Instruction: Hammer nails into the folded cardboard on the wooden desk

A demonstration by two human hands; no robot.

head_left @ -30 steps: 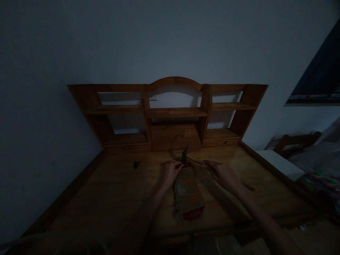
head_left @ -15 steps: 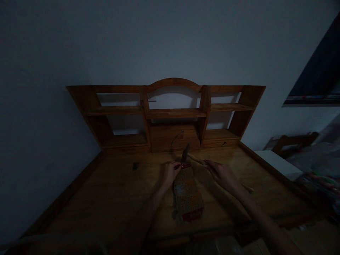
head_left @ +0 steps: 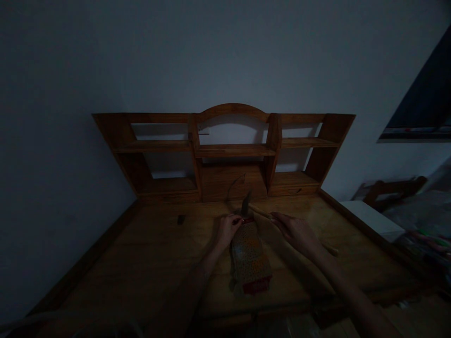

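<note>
In dim light, a long block [head_left: 251,258] with a mottled brown top and red ends lies on the wooden desk, pointing away from me. My left hand [head_left: 228,229] rests at its far left corner, thumb and fingers pinched together; whatever they hold is too small and dark to make out. My right hand [head_left: 292,230] is wrapped round the wooden handle of a hammer [head_left: 245,203]. The hammer's dark head is over the block's far end, close to my left fingertips, and the handle's butt sticks out behind my right wrist.
A wooden shelf unit [head_left: 235,150] stands along the desk's [head_left: 151,253] back edge, against a pale wall. A small dark piece [head_left: 181,219] lies on the desk to the left. Rightward are a white surface [head_left: 369,218], a wooden chair back [head_left: 394,190] and cluttered bags.
The whole view has shifted slightly, so everything sits a little further right. Both hands, the hammer and the block keep nearly the same places relative to each other.
</note>
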